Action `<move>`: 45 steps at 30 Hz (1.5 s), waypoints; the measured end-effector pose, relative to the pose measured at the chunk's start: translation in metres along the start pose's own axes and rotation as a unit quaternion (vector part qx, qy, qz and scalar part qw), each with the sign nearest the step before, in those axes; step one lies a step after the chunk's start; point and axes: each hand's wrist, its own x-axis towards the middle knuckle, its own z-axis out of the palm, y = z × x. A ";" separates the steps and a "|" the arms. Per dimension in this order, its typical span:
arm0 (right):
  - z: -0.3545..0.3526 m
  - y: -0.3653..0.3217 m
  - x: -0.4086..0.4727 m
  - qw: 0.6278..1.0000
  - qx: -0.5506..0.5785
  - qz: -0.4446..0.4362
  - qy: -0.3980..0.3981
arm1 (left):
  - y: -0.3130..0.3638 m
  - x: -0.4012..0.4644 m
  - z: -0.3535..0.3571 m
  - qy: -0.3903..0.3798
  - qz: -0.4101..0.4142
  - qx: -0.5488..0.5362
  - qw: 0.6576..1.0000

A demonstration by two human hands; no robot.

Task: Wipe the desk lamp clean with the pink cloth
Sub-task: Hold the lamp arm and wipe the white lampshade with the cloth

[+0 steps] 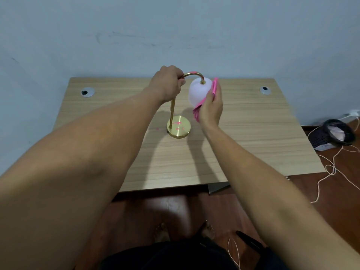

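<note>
- The left hand [166, 82] grips the brass gooseneck desk lamp [172, 106] standing mid-desk on the pale wood-grain desk [253, 133].
- The right hand [211, 108] presses the folded pink cloth [213, 88] against the white dome shade [198, 92].
- Risk — pushing sideways could tip the lamp if that grip loosens.

A wooden desk [253, 137] stands against a pale blue wall [175, 32] on dark reddish floor [331, 191]

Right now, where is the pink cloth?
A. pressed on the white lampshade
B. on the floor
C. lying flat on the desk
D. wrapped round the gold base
A: the right hand presses the pink cloth against the side of the white lampshade, while the left hand grips the gold stem.
</note>
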 end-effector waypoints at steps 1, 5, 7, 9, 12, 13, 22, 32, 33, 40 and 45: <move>0.005 0.010 -0.013 0.998 -0.036 -0.051 -0.006 | 0.000 0.000 0.000 0.001 0.000 0.000 1.000; 0.019 0.048 -0.050 0.956 -0.206 -0.202 -0.048 | -0.001 0.000 -0.001 0.000 0.005 -0.003 1.000; 0.018 0.047 -0.053 0.906 -0.315 -0.274 -0.063 | -0.001 0.001 -0.001 -0.003 0.005 -0.005 1.000; 0.016 0.043 -0.042 0.848 -0.412 -0.328 -0.069 | -0.001 0.002 -0.001 -0.002 0.006 -0.005 1.000; 0.017 0.035 -0.014 0.746 -0.536 -0.382 -0.103 | -0.002 0.003 -0.001 -0.003 0.009 -0.002 1.000; 0.019 0.030 -0.008 0.716 -0.563 -0.397 -0.111 | -0.002 0.003 0.000 -0.004 0.009 -0.001 1.000; 0.012 0.017 0.006 0.456 -0.716 -0.483 -0.214 | -0.002 0.004 0.000 -0.007 0.017 0.013 1.000; -0.073 0.072 0.016 0.654 -0.518 -0.443 -0.328 | 0.002 -0.002 -0.004 -0.010 -0.003 0.004 1.000; -0.086 0.077 0.019 0.712 -0.491 -0.377 -0.332 | 0.003 -0.003 -0.004 -0.010 -0.007 0.002 1.000; -0.132 0.056 0.044 0.956 -0.191 0.166 -0.146 | 0.004 -0.003 -0.002 -0.001 -0.048 -0.033 0.998; -0.120 0.025 0.063 0.978 -0.033 0.184 -0.094 | -0.002 -0.008 -0.001 0.014 -0.052 -0.068 0.996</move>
